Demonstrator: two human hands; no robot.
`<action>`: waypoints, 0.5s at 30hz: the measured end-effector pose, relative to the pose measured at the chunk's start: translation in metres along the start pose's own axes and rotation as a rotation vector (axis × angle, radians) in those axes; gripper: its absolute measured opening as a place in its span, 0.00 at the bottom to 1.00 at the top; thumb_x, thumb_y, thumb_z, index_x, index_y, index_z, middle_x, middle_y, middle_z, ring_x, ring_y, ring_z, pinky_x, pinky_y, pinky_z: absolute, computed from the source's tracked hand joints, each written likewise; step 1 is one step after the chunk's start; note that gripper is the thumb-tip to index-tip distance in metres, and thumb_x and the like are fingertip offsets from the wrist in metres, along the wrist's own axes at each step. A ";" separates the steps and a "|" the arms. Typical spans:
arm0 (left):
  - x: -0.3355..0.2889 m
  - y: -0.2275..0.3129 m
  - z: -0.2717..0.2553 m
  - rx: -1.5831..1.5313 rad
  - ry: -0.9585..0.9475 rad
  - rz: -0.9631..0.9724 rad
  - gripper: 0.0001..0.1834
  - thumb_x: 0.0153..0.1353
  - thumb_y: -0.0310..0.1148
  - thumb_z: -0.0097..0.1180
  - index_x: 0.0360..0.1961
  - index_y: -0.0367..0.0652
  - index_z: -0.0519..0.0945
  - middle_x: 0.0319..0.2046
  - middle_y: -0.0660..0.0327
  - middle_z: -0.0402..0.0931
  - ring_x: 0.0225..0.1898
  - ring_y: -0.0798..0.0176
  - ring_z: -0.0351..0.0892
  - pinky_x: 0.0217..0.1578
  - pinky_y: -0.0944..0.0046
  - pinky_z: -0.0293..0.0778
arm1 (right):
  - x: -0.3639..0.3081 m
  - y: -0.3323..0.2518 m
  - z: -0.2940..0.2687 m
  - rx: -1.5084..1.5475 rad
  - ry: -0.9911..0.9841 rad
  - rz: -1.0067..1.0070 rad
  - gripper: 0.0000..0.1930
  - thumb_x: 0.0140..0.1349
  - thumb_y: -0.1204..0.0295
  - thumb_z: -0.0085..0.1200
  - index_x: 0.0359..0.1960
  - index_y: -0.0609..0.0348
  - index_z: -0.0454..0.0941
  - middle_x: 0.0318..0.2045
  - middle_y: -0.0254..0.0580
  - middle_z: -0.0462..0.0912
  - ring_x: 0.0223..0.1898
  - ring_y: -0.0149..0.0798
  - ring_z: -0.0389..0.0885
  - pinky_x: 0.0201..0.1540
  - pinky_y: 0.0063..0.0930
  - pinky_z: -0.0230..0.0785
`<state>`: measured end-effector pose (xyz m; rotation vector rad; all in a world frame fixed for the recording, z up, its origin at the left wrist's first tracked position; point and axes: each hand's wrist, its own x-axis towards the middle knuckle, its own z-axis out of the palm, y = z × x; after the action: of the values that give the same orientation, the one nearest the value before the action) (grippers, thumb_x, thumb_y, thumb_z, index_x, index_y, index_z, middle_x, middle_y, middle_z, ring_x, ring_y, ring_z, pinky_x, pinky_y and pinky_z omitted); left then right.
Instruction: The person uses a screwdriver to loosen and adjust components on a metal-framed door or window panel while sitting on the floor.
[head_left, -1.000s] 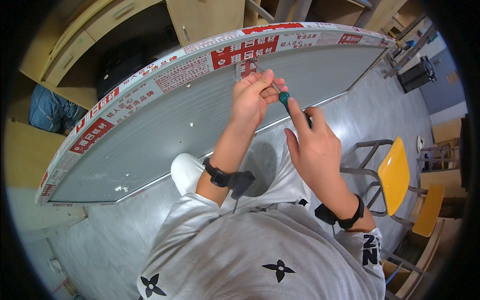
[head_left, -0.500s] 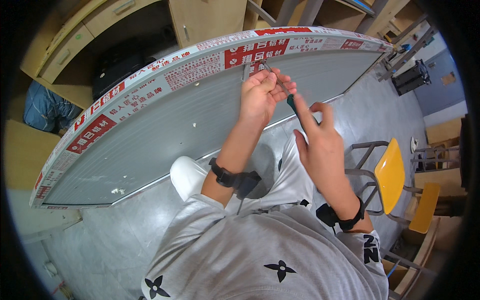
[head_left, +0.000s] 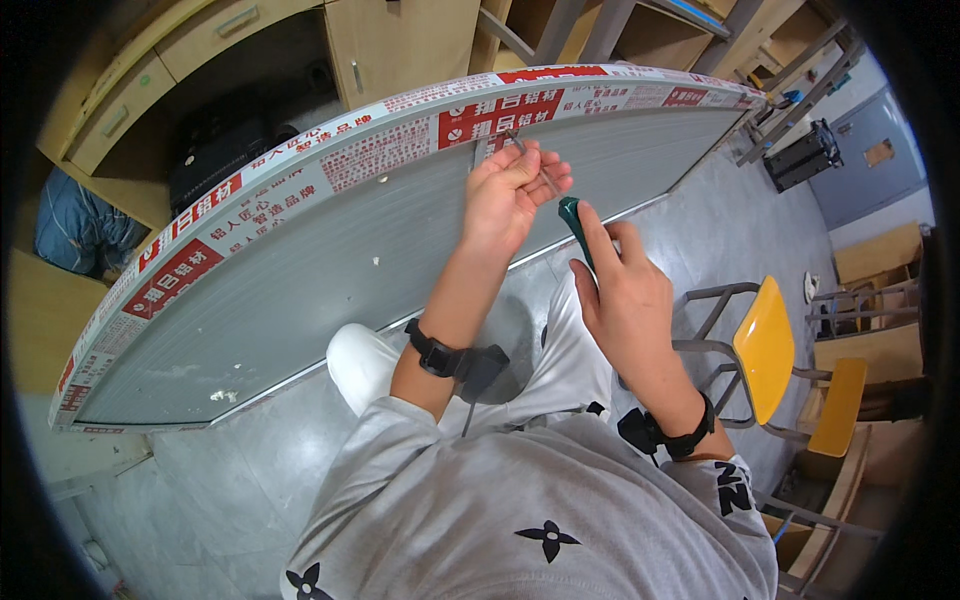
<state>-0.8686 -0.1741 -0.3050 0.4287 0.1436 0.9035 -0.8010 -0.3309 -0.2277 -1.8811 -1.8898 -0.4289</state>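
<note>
A screwdriver with a dark green handle [head_left: 571, 222] and a thin metal shaft slants up to the frame of a large grey panel [head_left: 330, 265]. Around the handle my right hand [head_left: 632, 305] is closed, its index finger stretched along the side. Thumb and fingers of my left hand [head_left: 505, 200] pinch the shaft near its front end. The tip meets the taped aluminium edge [head_left: 385, 150] close to a narrow crossbar; whether it sits in a screw cannot be made out.
The panel stands tilted in front of my white-trousered knees. At right is a yellow-seated metal chair [head_left: 765, 350]. Wooden cabinets [head_left: 405, 50] line the back, with a blue cloth bundle [head_left: 70, 220] at left. A black case [head_left: 803, 157] stands far right near a grey door [head_left: 880, 150].
My view has shifted slightly, moving the scene a little left. My right hand's fingers have shifted on the handle, baring more of its front part. My left hand still pinches the shaft.
</note>
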 end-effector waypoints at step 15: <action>0.003 0.009 0.006 0.010 0.055 0.025 0.10 0.67 0.30 0.43 0.45 0.36 0.69 0.43 0.50 0.75 0.44 0.46 0.78 0.43 0.44 0.78 | 0.002 0.001 0.006 0.626 -0.145 0.279 0.28 0.59 0.80 0.52 0.62 0.63 0.60 0.37 0.42 0.74 0.21 0.30 0.71 0.19 0.25 0.65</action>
<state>-0.8711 -0.1689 -0.2958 0.4156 0.1932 0.9401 -0.8002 -0.3259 -0.2318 -1.7200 -1.5569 0.3608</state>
